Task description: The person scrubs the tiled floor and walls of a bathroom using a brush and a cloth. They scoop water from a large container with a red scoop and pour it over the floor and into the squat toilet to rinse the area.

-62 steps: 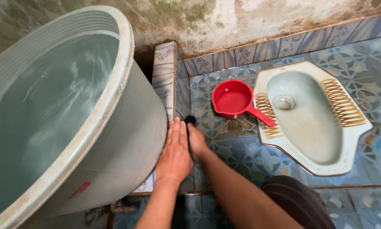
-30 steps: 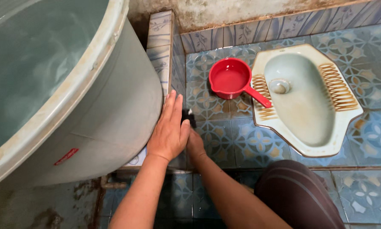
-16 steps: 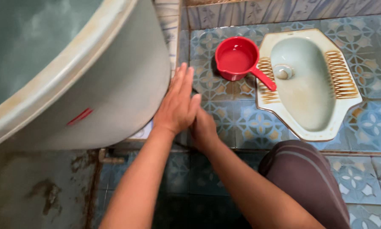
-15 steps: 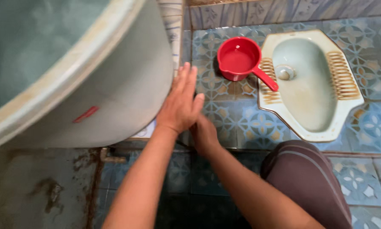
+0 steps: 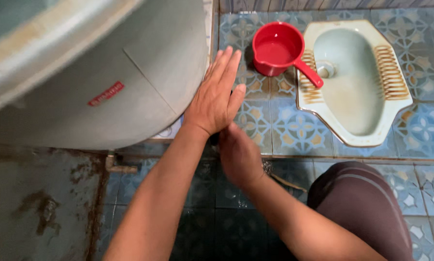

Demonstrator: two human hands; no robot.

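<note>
Head view: person crouched by grey tub (image 5: pixel 144 72).
L hand (image 5: pixel 217 99): flat, fingers spread, against tub's base ledge.
R hand (image 5: pixel 238 157): curled round dark object, mostly hidden, below tub.
Red dipper (image 5: pixel 277 48): right of tub.

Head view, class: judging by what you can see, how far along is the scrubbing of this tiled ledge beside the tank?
Done: the red dipper stands filled beside the squat toilet. In hand: the left hand lies flat against the tiled ledge by the water tank; the right hand works below it, its tool mostly hidden. Left: the dark floor looks stained.
</note>
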